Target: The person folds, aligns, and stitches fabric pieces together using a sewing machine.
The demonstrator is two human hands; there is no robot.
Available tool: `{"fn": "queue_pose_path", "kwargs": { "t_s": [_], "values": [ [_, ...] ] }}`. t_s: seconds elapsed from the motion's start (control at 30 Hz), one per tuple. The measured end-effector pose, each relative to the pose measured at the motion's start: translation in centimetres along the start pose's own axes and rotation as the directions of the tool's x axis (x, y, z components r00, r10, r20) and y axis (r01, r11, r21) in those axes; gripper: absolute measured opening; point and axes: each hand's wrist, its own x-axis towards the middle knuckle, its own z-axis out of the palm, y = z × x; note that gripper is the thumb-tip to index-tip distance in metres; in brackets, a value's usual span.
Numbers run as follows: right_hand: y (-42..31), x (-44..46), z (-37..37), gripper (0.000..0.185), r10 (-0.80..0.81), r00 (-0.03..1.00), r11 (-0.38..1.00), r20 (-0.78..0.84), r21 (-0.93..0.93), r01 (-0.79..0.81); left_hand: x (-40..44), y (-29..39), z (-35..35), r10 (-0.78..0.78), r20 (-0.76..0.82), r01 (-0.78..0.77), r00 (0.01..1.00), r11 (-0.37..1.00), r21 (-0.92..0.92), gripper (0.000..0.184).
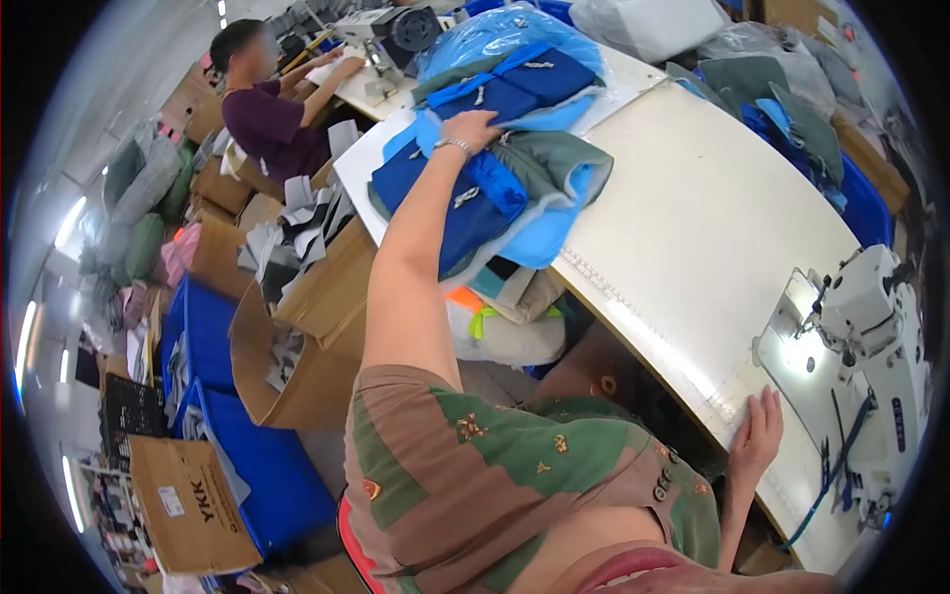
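Blue and grey-green fabric pieces [515, 163], corded: piled at the table's left end, lapping over its near edge; directly under the left hand, well apart from the right. Left hand [470, 131]: arm outstretched, palm down on the pile; whether the fingers pinch cloth, cannot tell. Right hand [759, 434]: laid flat, fingers extended, at the near edge of the white table [693, 208]. Sewing machine [861, 307]: right end, beside that hand. Clear plastic bag [505, 35]: beyond the pile.
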Motion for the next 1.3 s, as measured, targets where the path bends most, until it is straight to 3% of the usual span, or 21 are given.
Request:
{"fn": "queue_pose_path", "kwargs": {
  "t_s": [0.07, 0.17, 0.23, 0.27, 0.33, 0.37, 0.43, 0.47, 0.5, 0.57, 0.63, 0.67, 0.73, 0.77, 0.87, 0.93, 0.97, 1.03, 1.17, 1.23, 1.3],
  "values": [
    [0.1, 0.0, 0.0, 0.025, 0.006, 1.000, 1.000, -0.005, -0.031, -0.006, 0.9, -0.4, -1.1, -0.046, -0.330, 0.029, 0.943, 0.998, -0.055, 0.033],
    [0.4, 0.3, -0.4, 0.027, 0.002, 1.000, 1.000, 0.013, -0.022, -0.002, 1.5, 0.6, -4.9, -0.153, -0.670, 0.005, 0.727, 0.976, -0.218, 0.027],
    [0.0, 1.5, -0.9, 0.033, 0.160, 0.987, 0.953, -0.006, 0.262, -0.153, -1.7, 4.0, -8.5, -0.054, -0.811, -0.263, 0.582, 0.932, -0.250, 0.022],
    [-0.6, 2.7, -1.3, 0.033, 0.148, 0.989, 0.955, 0.002, 0.260, -0.143, -4.3, 6.2, -9.7, 0.053, -0.832, -0.374, 0.553, 0.908, -0.191, 0.022],
    [-3.2, 6.0, -2.2, 0.041, -0.065, 0.958, 0.979, -0.279, 0.167, 0.115, -9.2, 10.4, -9.5, 0.270, -0.849, -0.594, 0.453, 0.802, -0.061, 0.022],
    [-4.5, 7.8, -2.5, 0.041, -0.082, 0.961, 0.975, -0.266, 0.179, 0.132, -11.2, 12.3, -8.1, 0.387, -0.815, -0.653, 0.432, 0.758, 0.014, 0.019],
    [-7.3, 11.5, -2.3, 0.053, -0.316, 0.847, 0.896, -0.427, 0.160, 0.415, -15.6, 15.1, -5.1, 0.606, -0.553, -0.742, 0.571, 0.669, -0.033, 0.025],
    [-8.4, 13.0, -1.7, 0.056, -0.350, 0.864, 0.884, -0.362, 0.179, 0.433, -16.9, 16.1, -2.9, 0.713, -0.488, -0.833, 0.504, 0.550, -0.056, 0.024],
    [-9.6, 14.4, -0.9, 0.059, -0.382, 0.874, 0.873, -0.300, 0.194, 0.448, -18.7, 16.4, -1.5, 0.802, -0.256, -0.840, 0.539, 0.533, -0.099, 0.035],
    [-11.5, 16.3, 1.5, 0.061, -0.394, 0.919, 0.911, -0.022, 0.127, 0.393, -20.6, 14.3, 0.0, 0.903, -0.215, -0.924, 0.371, 0.336, -0.183, 0.079],
    [-9.6, 15.6, 6.5, 0.058, -0.418, 0.868, 0.895, 0.268, -0.045, 0.444, -21.3, 11.8, -0.1, 0.748, -0.311, -0.807, 0.587, 0.569, -0.156, 0.087],
    [-10.0, 15.6, 6.6, 0.053, -0.363, 0.868, 0.908, 0.337, -0.082, 0.412, -21.2, 9.9, -0.3, 0.710, -0.309, -0.769, 0.633, 0.622, -0.146, 0.087],
    [-8.7, 15.6, 7.1, 0.045, -0.408, 0.867, 0.910, 0.285, 0.052, 0.411, -20.5, 6.5, 0.3, 0.412, -0.247, -0.419, 0.877, 0.908, 0.026, 0.088],
    [-8.6, 15.5, 7.3, 0.043, -0.425, 0.869, 0.904, 0.254, 0.073, 0.421, -19.7, 4.9, 1.5, 0.367, -0.197, -0.361, 0.909, 0.930, 0.068, 0.087],
    [-9.0, 15.5, 7.1, 0.039, -0.372, 0.885, 0.920, 0.280, -0.012, 0.391, -18.8, 2.9, 3.4, 0.377, -0.328, -0.379, 0.866, 0.923, 0.058, 0.071],
    [-8.8, 15.5, 7.2, 0.037, -0.378, 0.886, 0.920, 0.269, -0.003, 0.393, -18.3, 2.3, 3.7, 0.413, -0.415, -0.499, 0.811, 0.858, -0.122, 0.056],
    [-8.7, 15.5, 7.3, 0.034, -0.379, 0.890, 0.921, 0.255, 0.009, 0.389, -18.2, 2.2, 2.8, 0.361, -0.506, -0.495, 0.784, 0.854, -0.158, 0.049],
    [-8.5, 15.5, 7.4, 0.033, -0.379, 0.890, 0.921, 0.254, 0.015, 0.389, -16.8, 1.2, 0.8, 0.251, -0.505, -0.423, 0.826, 0.868, -0.261, 0.049],
    [-8.4, 15.4, 7.4, 0.032, -0.374, 0.893, 0.926, 0.251, 0.042, 0.376, -12.9, -1.6, -3.1, -0.058, -0.845, -0.381, 0.532, 0.875, -0.300, 0.046],
    [-9.4, 15.4, 6.8, 0.031, -0.347, 0.905, 0.938, 0.245, 0.070, 0.341, -11.8, -2.3, -4.2, 0.005, -0.897, -0.419, 0.442, 0.885, -0.201, 0.051],
    [-10.2, 15.3, 6.3, 0.032, -0.361, 0.906, 0.932, 0.222, 0.062, 0.357, -10.2, -3.8, -2.7, 0.150, -0.779, -0.483, 0.609, 0.849, -0.214, 0.054]
  ]
}}
